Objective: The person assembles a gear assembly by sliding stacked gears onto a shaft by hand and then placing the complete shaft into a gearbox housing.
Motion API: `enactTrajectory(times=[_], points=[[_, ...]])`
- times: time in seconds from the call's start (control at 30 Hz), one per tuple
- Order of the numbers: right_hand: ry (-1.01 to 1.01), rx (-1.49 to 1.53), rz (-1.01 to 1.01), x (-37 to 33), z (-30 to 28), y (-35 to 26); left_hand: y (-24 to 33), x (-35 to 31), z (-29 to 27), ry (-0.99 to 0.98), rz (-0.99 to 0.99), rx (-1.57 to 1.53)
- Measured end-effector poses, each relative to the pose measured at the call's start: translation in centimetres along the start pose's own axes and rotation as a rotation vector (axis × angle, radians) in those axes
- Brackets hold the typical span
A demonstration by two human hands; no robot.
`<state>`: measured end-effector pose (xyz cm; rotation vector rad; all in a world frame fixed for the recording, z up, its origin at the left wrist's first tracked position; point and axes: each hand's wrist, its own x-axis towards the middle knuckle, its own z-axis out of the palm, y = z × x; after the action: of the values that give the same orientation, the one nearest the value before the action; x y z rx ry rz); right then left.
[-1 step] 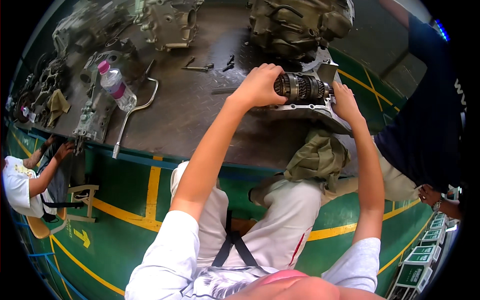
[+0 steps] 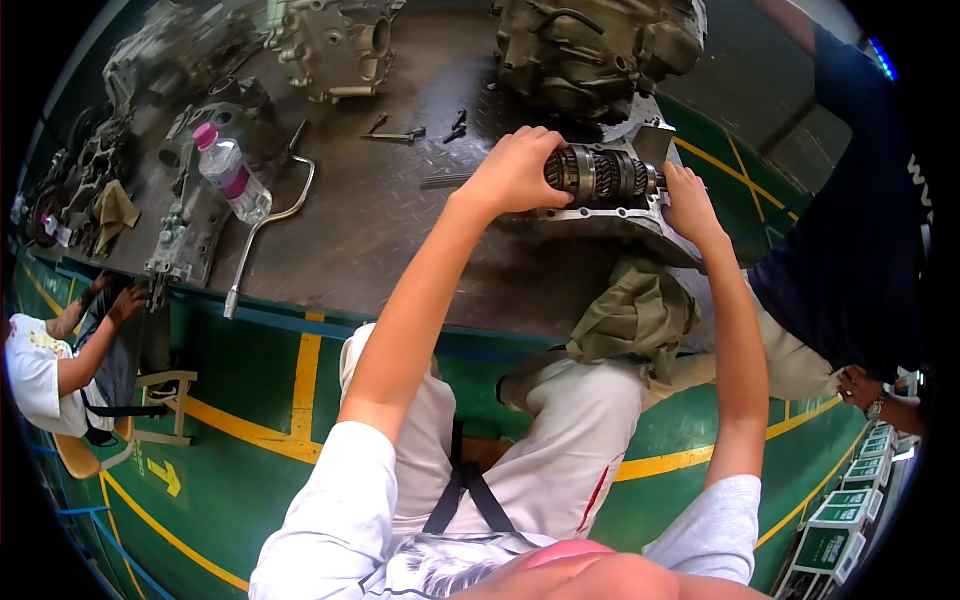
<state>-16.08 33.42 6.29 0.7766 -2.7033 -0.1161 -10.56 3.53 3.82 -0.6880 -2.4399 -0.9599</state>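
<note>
A gear shaft (image 2: 605, 174) with several dark toothed gears lies lengthwise in an open metal transmission housing (image 2: 602, 214) near the table's front right. My left hand (image 2: 515, 172) is closed round the shaft's left end, its thumb on the near side and its fingers over the far side. At the right end, my right hand (image 2: 688, 205) grips the shaft's thin tip, though its fingertips are partly hidden. Thin metal rods (image 2: 447, 181) stick out left of my left hand. A crumpled olive cloth (image 2: 635, 310) hangs at the table edge below the housing.
Beyond the housing stands a large gearbox (image 2: 600, 55). Bolts (image 2: 457, 127), a bent wrench (image 2: 255, 235), a water bottle (image 2: 236, 180) and further castings (image 2: 335, 50) lie leftward on the metal table (image 2: 400, 240). One person (image 2: 850, 220) stands close at right; another (image 2: 55, 365) sits at far left.
</note>
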Motion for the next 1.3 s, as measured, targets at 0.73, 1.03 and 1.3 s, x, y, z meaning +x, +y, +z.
enactTrajectory(times=[0.73,1.03,1.3], points=[[-0.014,0.525,-0.072,3.5,1.9,6.0,-1.3,-0.1,1.7,0.042,-0.023,0.092],[-0.201,0.449,-0.264,3.2,-3.4,-7.2,-1.7,0.4,1.9,0.033,0.010,0.093],[-0.214,0.507,-0.206,4.3,-1.6,-7.9,-1.9,0.1,1.5,0.044,0.040,0.078]])
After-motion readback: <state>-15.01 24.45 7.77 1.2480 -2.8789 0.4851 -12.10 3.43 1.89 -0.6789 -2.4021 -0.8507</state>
